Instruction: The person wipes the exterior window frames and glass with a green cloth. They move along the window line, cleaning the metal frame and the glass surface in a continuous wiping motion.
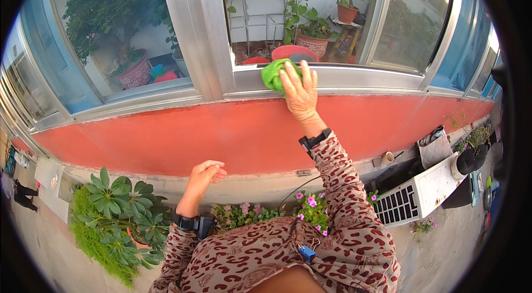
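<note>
Against the lower rail of the metal window frame [357,79], my right hand [301,92] presses a bunched green cloth [274,76], its fingers spread over the cloth's right side. The cloth covers a short stretch of the rail, just below the window opening. My left hand [206,175] is raised in front of the red wall [174,143], its fingers loosely curled with nothing seen in them. Both wrists wear black straps with small devices.
Potted plants stand behind the windows. Below the wall are a leafy green plant [110,193], pink flowers [311,201] and a white slatted metal box [415,197]. At the far left, a person's dark-clad legs [25,196] show.
</note>
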Demonstrator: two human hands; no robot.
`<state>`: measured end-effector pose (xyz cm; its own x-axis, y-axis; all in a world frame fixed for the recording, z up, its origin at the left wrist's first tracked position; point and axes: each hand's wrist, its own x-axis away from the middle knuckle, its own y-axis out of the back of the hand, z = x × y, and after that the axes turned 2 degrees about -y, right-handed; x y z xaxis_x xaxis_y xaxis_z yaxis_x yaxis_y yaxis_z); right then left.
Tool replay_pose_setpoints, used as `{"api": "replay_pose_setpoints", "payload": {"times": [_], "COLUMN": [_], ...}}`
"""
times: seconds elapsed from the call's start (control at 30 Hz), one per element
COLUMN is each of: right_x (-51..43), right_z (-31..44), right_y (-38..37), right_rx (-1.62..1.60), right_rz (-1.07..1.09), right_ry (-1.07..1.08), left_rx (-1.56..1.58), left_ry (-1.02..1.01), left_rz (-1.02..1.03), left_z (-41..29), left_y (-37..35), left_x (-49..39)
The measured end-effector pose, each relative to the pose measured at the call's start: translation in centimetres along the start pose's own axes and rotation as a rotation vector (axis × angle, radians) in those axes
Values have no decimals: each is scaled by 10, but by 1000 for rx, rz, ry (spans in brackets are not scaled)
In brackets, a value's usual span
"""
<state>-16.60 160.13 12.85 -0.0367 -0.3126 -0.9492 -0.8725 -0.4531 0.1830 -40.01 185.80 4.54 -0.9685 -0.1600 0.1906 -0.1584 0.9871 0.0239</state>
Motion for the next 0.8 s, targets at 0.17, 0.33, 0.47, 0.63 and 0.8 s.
{"api": "replay_pose_setpoints", "payload": {"times": [0.17,0.33,0.47,0.63,0.8], "right_x": [8,-10,-23,2,41], "right_z": [-64,7,31,-48,-163], "right_y": [28,8,2,28,58], "right_rx": [110,-114,-131,2,147], "right_rz": [-175,-34,13,76,23], "right_ry": [-463,-370,-120,-218,-528], "left_rx": [-64,-346,-728,-882,-979], "left_ry": [-179,-841,-1130,-1316,-1308], "left_rz": [-160,-460,-758,-911,-960], "left_z": [-21,-74,-112,-127,-107], "left_y": [-13,-42,-73,-92,-97], "left_x": [-18,-57,-83,-115,-143]}}
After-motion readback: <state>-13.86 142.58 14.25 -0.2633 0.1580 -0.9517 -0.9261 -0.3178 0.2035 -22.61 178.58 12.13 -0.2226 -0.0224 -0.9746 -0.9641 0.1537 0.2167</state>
